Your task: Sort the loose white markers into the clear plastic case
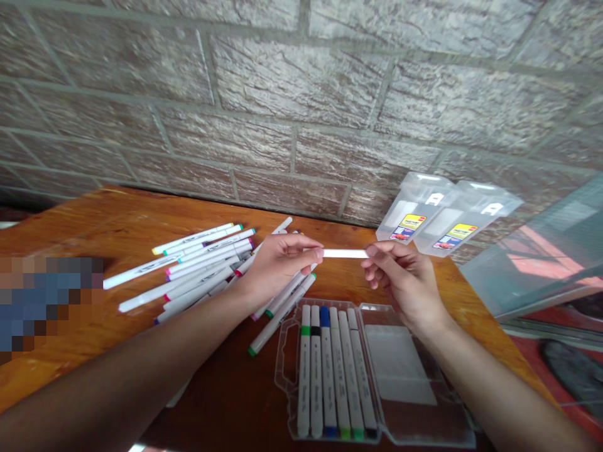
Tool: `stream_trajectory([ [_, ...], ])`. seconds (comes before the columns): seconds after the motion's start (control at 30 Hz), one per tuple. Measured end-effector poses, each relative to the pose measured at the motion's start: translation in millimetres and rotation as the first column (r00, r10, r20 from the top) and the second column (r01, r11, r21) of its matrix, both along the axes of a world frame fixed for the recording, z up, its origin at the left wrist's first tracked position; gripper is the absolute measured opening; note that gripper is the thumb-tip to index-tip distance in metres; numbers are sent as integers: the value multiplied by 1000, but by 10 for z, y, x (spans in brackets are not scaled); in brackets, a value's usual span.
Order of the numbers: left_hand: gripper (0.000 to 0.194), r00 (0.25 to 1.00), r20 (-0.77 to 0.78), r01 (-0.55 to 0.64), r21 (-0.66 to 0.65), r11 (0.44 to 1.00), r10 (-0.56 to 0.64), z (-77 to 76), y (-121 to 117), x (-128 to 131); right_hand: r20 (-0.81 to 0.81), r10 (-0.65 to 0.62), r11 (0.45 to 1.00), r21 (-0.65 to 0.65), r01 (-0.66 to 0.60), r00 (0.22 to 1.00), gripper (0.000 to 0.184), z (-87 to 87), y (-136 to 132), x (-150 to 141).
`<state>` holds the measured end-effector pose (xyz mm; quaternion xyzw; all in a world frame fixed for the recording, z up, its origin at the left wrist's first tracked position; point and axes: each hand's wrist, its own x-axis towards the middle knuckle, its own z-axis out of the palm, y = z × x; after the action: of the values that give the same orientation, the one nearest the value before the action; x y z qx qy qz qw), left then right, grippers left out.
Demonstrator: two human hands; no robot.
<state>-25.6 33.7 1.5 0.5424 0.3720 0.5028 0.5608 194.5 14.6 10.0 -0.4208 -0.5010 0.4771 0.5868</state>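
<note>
A white marker (pixel 346 253) is stretched level between my two hands, above the table. My left hand (pixel 285 260) pinches its left end, and my right hand (pixel 400 270) pinches the right end; the fingers hide both tips. Below them lies an open clear plastic case (pixel 287 376) with several white markers (pixel 330 376) side by side in its left half. Green, black and blue bands show on some of these. A loose pile of white markers (pixel 202 263) with coloured ends spreads behind and left of my left hand.
Two upright clear plastic boxes (pixel 424 213) with yellow and blue labels stand at the back right by the brick wall (pixel 301 94). The wooden table (pixel 113 213) ends on the right near a glass panel (pixel 556 245). A pixelated patch covers the left edge.
</note>
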Motion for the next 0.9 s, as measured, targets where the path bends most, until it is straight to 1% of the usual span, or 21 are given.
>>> stream_trajectory([
  [0.2, 26, 999, -38, -7, -15, 1000, 6, -15, -11, -12, 57, -2, 1000, 12, 1, 998, 20, -6, 3, -1],
  [0.3, 25, 997, -78, -9, 12, 1000, 10, -21, -18, -19, 135, -9, 999, 37, 4, 991, 24, -26, 9, 1],
  [0.37, 24, 992, -124, -10, 30, 999, 14, -27, -25, -22, 219, -23, 997, 74, 7, 975, 25, -40, 8, -1],
  [0.47, 24, 980, -197, 15, 73, 997, -1, -51, -33, -27, 363, -47, 985, 169, -16, 931, 20, -65, -2, -9],
  [0.53, 24, 973, -232, 47, 109, 993, -20, -74, -39, -27, 437, -55, 977, 210, -43, 898, 18, -87, -15, -11],
  [0.63, 24, 966, -255, 83, 152, 985, -42, -97, -53, -16, 514, -57, 967, 242, -80, 856, 18, -124, -39, -5],
  [0.77, 24, 963, -264, 103, 160, 982, -58, -116, -82, 6, 608, -100, 946, 305, -115, 787, 19, -157, -68, 15],
  [0.9, 23, 959, -271, 135, 190, 973, -80, -139, -103, 18, 658, -124, 938, 323, -129, 743, 21, -153, -79, 17],
])
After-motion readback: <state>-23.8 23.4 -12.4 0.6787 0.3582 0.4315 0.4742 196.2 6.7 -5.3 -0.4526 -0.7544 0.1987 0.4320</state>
